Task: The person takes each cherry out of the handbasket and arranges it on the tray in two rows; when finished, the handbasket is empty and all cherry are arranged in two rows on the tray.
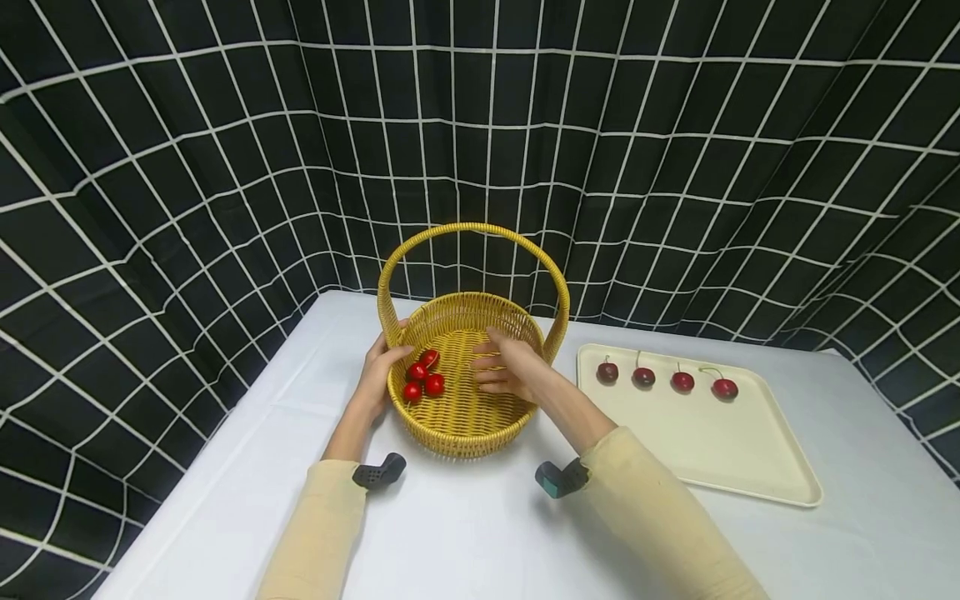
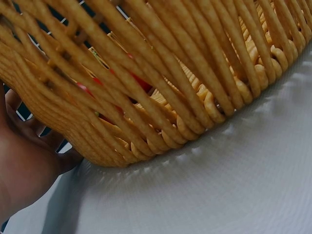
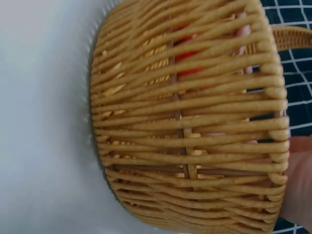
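Observation:
A yellow woven basket [image 1: 471, 421] with a tall arched handle stands on the white cloth. Several glossy, small round red fruits [image 1: 433, 384] lie together on the left side of its floor. My left hand [image 1: 372, 379] holds the basket's left rim, thumb over the edge and fingers along the outer wall; in the left wrist view the hand [image 2: 29, 165] shows beside the weave. Over the right rim reaches my right hand [image 1: 513, 367], its fingers extended and spread inside the basket, to the right of the red fruits, with nothing seen in them. Its wrist view shows mostly the basket's wall [image 3: 195, 131].
To the right lies a cream tray [image 1: 720, 450] with several dark red stemmed cherries [image 1: 682, 382] in a row near its far edge. A white cloth [image 1: 465, 533] covers the table. Black fabric with a white grid [image 1: 487, 150] hangs behind and at both sides.

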Demonstrator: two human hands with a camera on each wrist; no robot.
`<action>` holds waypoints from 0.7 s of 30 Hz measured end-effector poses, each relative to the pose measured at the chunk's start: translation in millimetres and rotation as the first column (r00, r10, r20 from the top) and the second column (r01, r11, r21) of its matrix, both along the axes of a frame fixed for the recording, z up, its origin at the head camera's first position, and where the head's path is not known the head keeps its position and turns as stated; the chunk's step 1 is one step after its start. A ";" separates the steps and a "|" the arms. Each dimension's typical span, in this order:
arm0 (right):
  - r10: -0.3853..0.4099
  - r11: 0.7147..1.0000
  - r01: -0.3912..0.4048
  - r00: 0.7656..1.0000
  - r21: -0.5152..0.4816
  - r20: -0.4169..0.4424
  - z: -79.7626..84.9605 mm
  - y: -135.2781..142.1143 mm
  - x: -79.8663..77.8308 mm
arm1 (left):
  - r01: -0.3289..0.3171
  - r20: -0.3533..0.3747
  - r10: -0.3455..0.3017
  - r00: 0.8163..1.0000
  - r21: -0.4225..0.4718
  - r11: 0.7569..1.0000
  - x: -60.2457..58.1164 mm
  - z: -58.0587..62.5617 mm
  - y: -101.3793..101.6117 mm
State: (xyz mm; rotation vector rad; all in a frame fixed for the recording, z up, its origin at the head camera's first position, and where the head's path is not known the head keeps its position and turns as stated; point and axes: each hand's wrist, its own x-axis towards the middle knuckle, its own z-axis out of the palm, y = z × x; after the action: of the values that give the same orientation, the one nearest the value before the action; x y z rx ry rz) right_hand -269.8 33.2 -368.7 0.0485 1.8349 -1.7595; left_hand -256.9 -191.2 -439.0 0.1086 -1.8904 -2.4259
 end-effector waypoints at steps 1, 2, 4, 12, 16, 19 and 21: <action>0.015 1.000 -0.015 1.000 0.016 0.001 -0.5 -0.6 -1.3 | -0.001 -0.002 0.001 1.000 0.000 1.000 0.1 -0.2 -0.1; 0.029 0.999 -0.029 1.000 0.034 0.004 -1.1 -1.3 -2.8 | -0.004 -0.003 0.004 1.000 -0.001 1.000 0.0 -0.5 -0.2; 0.062 0.996 -0.062 0.998 0.060 0.005 -4.0 -2.3 -6.6 | -0.007 -0.003 0.007 1.000 -0.005 1.000 -0.3 -1.0 -0.4; 0.183 0.982 -0.183 0.983 0.042 0.014 -11.1 -11.5 -14.5 | 0.002 -0.010 -0.002 1.000 -0.015 1.000 -0.3 -0.7 -0.2; 0.237 0.971 -0.237 0.971 0.028 0.022 -9.8 -19.3 -10.7 | 0.006 -0.012 -0.006 1.000 -0.019 1.000 0.7 -0.2 -0.5; 0.266 0.964 -0.266 0.964 0.019 0.018 -10.9 -23.2 -8.0 | 0.011 -0.008 -0.011 1.000 -0.010 1.000 0.5 0.1 -0.1; 0.276 0.961 -0.276 0.961 0.030 0.012 -12.7 -25.2 -7.1 | 0.007 -0.004 -0.007 1.000 -0.009 1.000 -0.2 0.1 -0.3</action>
State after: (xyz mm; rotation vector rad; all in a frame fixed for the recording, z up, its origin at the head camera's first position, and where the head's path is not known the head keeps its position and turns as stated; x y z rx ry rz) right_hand -276.9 8.0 -381.4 -0.1805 1.7681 -1.5341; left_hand -257.1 -191.6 -438.9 0.0968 -1.9035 -2.4200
